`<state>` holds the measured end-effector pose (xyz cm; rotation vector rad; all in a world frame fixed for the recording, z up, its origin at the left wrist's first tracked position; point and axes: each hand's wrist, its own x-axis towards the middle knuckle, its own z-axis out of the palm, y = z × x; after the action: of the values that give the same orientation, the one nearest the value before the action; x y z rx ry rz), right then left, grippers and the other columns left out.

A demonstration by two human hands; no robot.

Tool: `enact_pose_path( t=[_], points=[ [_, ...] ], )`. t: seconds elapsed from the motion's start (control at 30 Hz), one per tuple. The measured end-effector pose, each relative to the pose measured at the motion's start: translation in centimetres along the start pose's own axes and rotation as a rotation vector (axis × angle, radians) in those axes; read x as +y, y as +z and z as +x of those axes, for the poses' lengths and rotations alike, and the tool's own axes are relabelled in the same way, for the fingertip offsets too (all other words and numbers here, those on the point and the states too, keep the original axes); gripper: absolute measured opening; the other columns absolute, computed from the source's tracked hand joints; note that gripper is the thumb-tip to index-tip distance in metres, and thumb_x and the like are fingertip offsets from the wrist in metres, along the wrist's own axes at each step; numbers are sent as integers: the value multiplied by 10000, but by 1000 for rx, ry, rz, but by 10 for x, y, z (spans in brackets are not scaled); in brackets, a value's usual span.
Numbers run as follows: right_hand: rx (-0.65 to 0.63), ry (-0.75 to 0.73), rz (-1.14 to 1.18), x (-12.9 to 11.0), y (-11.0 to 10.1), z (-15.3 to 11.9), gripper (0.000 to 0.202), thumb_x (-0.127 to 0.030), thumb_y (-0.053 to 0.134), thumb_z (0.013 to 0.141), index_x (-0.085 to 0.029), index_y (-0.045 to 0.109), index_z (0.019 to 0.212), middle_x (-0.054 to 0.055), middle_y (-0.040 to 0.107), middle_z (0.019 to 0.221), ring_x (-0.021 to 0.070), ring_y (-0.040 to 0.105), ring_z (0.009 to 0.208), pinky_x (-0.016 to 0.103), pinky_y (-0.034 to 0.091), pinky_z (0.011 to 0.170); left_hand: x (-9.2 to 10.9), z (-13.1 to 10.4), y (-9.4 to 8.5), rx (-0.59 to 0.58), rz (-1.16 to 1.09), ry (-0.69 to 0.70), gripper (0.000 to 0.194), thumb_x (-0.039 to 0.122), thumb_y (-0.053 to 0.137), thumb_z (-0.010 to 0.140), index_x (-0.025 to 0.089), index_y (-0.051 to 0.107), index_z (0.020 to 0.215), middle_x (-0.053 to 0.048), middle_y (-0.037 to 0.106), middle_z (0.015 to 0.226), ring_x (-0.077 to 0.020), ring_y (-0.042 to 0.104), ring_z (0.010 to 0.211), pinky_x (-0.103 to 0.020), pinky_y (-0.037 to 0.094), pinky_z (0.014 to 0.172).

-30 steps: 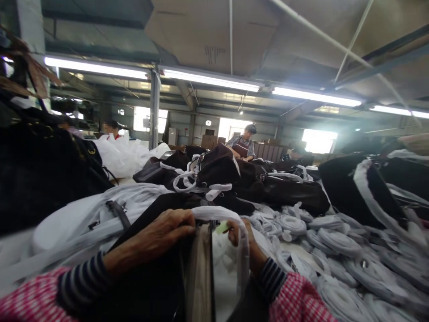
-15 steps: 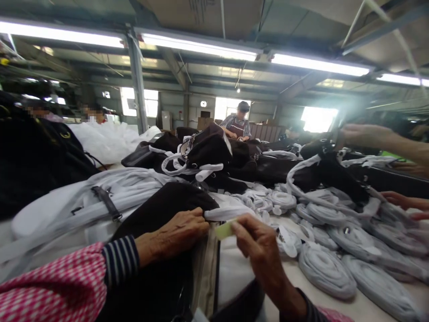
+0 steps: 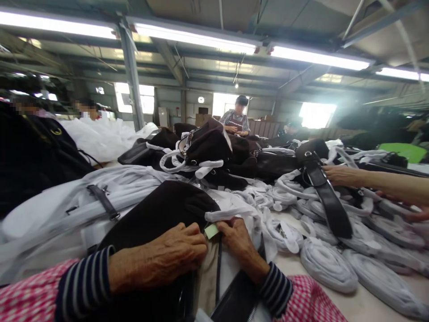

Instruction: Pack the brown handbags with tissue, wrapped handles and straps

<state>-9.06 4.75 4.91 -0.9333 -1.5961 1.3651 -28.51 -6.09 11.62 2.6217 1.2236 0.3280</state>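
Observation:
A black bag (image 3: 150, 214) lies in front of me, its beige lining (image 3: 208, 279) showing at the opening. My left hand (image 3: 164, 255) is closed at the opening's edge, fingers curled over the bag's fabric. My right hand (image 3: 239, 237) pinches a small pale green slip (image 3: 212, 230) between thumb and fingers. The slip hangs just above the lining, close to my left fingertips. Behind it runs a handle wrapped in white (image 3: 228, 214). A black zippered edge (image 3: 236, 297) of the bag lies below my right wrist.
Coiled straps in white wrapping (image 3: 328, 264) cover the table at right. More black bags (image 3: 211, 141) are heaped ahead. A co-worker's hand (image 3: 345, 175) at right touches a black bag with a dangling strap (image 3: 331, 201). Another person (image 3: 236, 118) stands beyond the heap.
My right hand has moved left with the pale green slip, up to my left fingers. My left hand has come slightly nearer to me. The co-worker's raised hand at right has come down.

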Motion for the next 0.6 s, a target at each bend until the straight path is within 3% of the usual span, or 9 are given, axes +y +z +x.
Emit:
enact_pose_path(
  t=[0.13, 0.27, 0.37, 0.5, 0.6],
  points=[
    [-101, 107, 56, -16, -6, -10, 251, -309, 564, 781, -176, 597, 571, -64, 349, 433, 72, 233, 406, 245, 150, 428, -5, 0, -1, -67, -252, -79, 204, 254, 417, 1041, 219, 588, 936, -31, 612, 1077, -185, 532, 955, -301, 447, 941],
    [-192, 156, -50, -26, -13, -11, 239, -230, 533, 754, -181, 592, 528, -49, 377, 428, 68, 243, 395, 238, 135, 417, -20, 4, 8, -67, -347, -115, 87, 291, 510, 998, 206, 532, 997, -18, 580, 994, -150, 556, 844, -242, 496, 814],
    [-290, 161, -184, -24, -16, -7, 205, -155, 532, 708, -172, 571, 507, -19, 482, 469, 73, 344, 425, 232, 192, 430, -24, 4, 13, -89, -248, -24, 60, 220, 536, 957, 206, 523, 1014, -15, 601, 978, -159, 589, 891, -250, 497, 883],
    [-371, -2, -352, -26, -17, -1, 188, -130, 568, 708, -148, 581, 522, -17, 519, 499, 75, 422, 488, 217, 261, 473, -4, -3, -4, -76, 8, 84, 223, 86, 510, 936, 226, 593, 1089, -41, 667, 1179, -219, 557, 1163, -365, 342, 1144],
    [-397, 45, -359, -35, -13, 3, 195, -159, 590, 726, -149, 588, 531, -32, 499, 477, 63, 380, 451, 210, 234, 441, 15, -9, -23, -38, 202, 152, 286, 51, 435, 969, 224, 595, 1132, -37, 706, 1214, -191, 604, 1131, -282, 403, 1056]
  ],
)
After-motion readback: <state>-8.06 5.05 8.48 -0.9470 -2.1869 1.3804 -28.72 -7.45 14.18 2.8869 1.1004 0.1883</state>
